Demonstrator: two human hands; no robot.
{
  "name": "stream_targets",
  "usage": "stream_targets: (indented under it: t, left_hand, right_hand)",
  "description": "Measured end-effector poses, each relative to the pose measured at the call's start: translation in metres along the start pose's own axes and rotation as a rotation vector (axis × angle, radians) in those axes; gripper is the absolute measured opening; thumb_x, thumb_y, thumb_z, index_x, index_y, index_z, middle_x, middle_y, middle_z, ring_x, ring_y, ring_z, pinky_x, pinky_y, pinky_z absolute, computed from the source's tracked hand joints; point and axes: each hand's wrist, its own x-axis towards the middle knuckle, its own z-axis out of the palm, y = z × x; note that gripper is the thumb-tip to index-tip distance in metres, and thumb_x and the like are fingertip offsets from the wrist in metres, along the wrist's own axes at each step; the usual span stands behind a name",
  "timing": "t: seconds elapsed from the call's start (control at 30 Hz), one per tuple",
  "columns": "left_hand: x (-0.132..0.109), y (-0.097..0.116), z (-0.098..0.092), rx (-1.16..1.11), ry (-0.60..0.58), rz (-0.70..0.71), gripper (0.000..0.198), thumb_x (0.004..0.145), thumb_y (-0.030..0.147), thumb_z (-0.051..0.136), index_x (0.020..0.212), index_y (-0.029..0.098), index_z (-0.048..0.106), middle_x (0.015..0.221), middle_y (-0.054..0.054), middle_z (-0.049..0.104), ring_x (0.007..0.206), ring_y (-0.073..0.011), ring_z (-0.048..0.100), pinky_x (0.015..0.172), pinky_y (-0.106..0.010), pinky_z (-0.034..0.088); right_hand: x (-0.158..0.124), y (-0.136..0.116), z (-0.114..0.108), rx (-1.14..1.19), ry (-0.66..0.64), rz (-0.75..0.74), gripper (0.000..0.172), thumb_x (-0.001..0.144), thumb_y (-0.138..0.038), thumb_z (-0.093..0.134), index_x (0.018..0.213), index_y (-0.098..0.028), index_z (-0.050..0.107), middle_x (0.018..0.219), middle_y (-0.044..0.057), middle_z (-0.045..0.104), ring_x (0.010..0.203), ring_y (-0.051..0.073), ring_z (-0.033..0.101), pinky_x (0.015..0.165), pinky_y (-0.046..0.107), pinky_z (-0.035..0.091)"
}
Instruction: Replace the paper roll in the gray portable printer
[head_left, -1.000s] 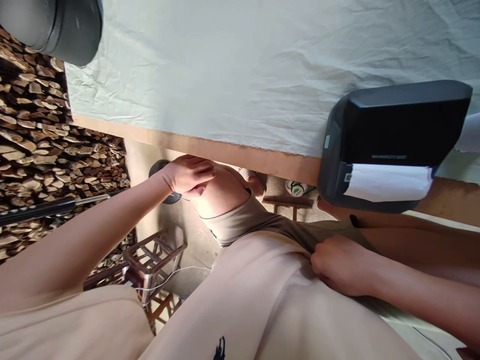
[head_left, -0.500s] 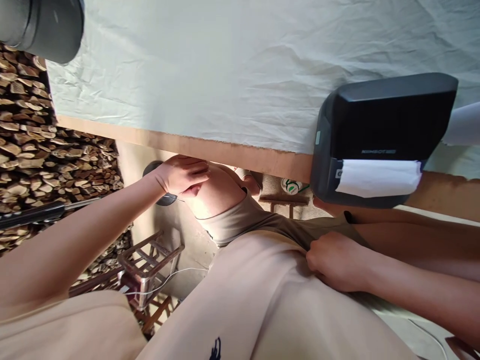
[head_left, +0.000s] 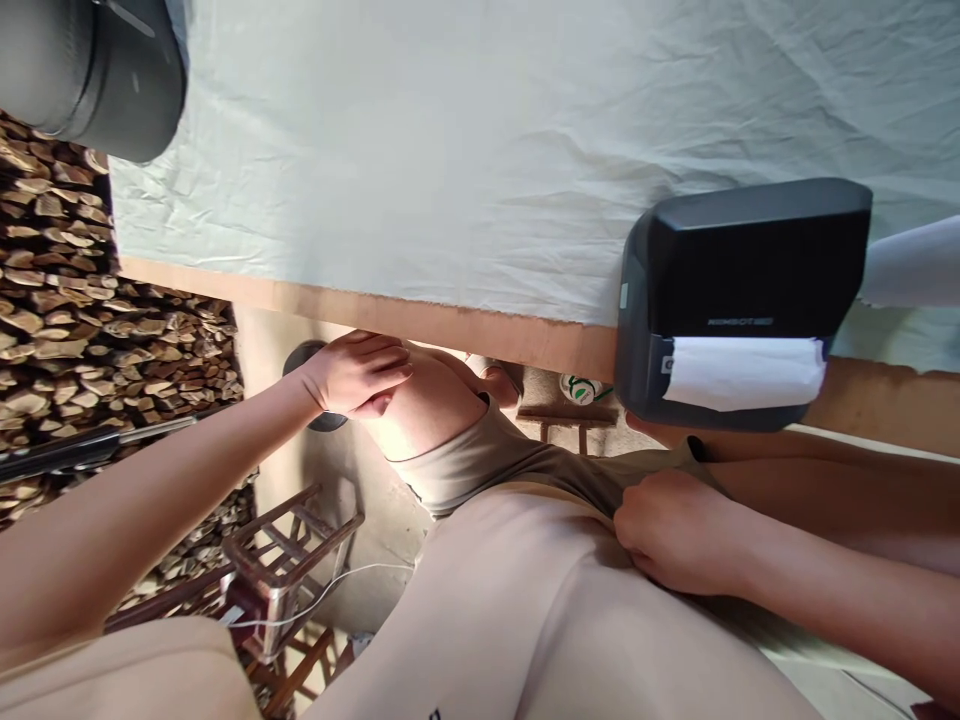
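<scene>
My left hand (head_left: 364, 372) rests on my bare left knee (head_left: 431, 400), its fingers loosely bent over the skin and the thumb apart. It holds nothing. In my lap, against the hem of the beige shirt (head_left: 592, 600), lies my right hand (head_left: 675, 525) with its fingers curled in. The fingertips and palm are hidden, so I cannot tell if anything is inside. In front of the right hand a black label printer (head_left: 750, 260) stands at the table's edge, with a white paper strip (head_left: 746, 372) coming out of its front.
Pale cloth (head_left: 420, 150) covers the table, with its wooden edge (head_left: 360, 305) showing. A dark cylindrical object (head_left: 127, 80) is at the upper left. Stacked firewood (head_left: 52, 230), a metal-framed stool (head_left: 289, 545) and a white cable (head_left: 330, 580) are to the left. White paper (head_left: 915, 262) lies behind the printer.
The view has shifted slightly, so the table, printer and stool sit lower in the picture. Both hands keep the same pose and place on my body.
</scene>
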Motion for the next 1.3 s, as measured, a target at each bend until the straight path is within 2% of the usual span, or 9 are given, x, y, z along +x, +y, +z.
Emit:
stream_targets:
  t: [0.1,0.33,0.57,0.73,0.97,1.2,1.3]
  left_hand:
    - [0.001,-0.001,0.000,-0.004,0.021,0.025,0.028,0.105,0.028,0.053,0.110,0.021,0.079,0.104,-0.011,0.089,0.097,-0.0279,0.079,0.082,-0.043,0.062]
    - [-0.002,-0.004,-0.001,0.024,0.004,0.038,0.031,0.110,0.023,0.048,0.113,0.020,0.079,0.107,-0.009,0.087,0.099,-0.0250,0.079,0.083,-0.040,0.063]
    - [-0.010,-0.002,0.008,0.024,0.035,0.006,0.035,0.111,0.020,0.046,0.115,0.018,0.081,0.109,-0.011,0.087,0.097,-0.0263,0.078,0.082,-0.042,0.059]
    - [-0.017,-0.002,0.012,0.018,0.028,-0.014,0.038,0.112,0.020,0.046,0.115,0.018,0.084,0.112,-0.011,0.089,0.103,-0.0261,0.081,0.085,-0.041,0.060]
    - [-0.023,0.002,0.002,0.019,-0.063,-0.074,0.043,0.113,0.017,0.047,0.125,0.016,0.088,0.121,-0.015,0.092,0.110,-0.0305,0.084,0.097,-0.045,0.065]
    - [-0.023,0.001,-0.001,0.008,-0.092,-0.094,0.047,0.110,0.013,0.046,0.125,0.016,0.091,0.121,-0.014,0.093,0.109,-0.0304,0.086,0.096,-0.045,0.068]
    - [-0.023,-0.001,-0.001,0.003,-0.099,-0.094,0.048,0.111,0.014,0.045,0.125,0.016,0.091,0.122,-0.013,0.093,0.107,-0.0293,0.086,0.094,-0.044,0.068]
  right_hand:
    - [0.000,-0.003,-0.006,-0.030,-0.058,0.031,0.027,0.101,-0.016,0.068,0.097,-0.016,0.095,0.093,0.020,0.086,0.087,0.033,0.082,0.072,0.036,0.040]
    - [-0.007,-0.017,-0.042,-0.063,-0.184,0.057,0.037,0.105,-0.012,0.064,0.122,-0.015,0.098,0.117,0.020,0.090,0.110,0.037,0.090,0.075,0.037,0.045]
    - [-0.004,-0.024,-0.057,-0.075,-0.291,0.059,0.042,0.111,-0.016,0.063,0.139,-0.012,0.094,0.133,0.022,0.088,0.130,0.042,0.088,0.083,0.039,0.055]
    - [-0.003,-0.026,-0.061,-0.091,-0.293,0.054,0.046,0.113,-0.018,0.058,0.144,-0.012,0.092,0.135,0.024,0.088,0.133,0.042,0.087,0.087,0.041,0.057]
    - [0.000,-0.026,-0.060,-0.078,-0.277,0.049,0.046,0.114,-0.019,0.059,0.147,-0.012,0.090,0.137,0.024,0.087,0.135,0.043,0.086,0.090,0.044,0.060]
    - [0.005,-0.027,-0.063,-0.078,-0.274,0.056,0.042,0.112,-0.018,0.064,0.144,-0.011,0.091,0.134,0.026,0.087,0.131,0.044,0.087,0.084,0.043,0.059]
    - [0.008,-0.026,-0.061,-0.081,-0.269,0.053,0.042,0.111,-0.018,0.066,0.144,-0.011,0.090,0.133,0.026,0.087,0.130,0.046,0.088,0.086,0.045,0.063]
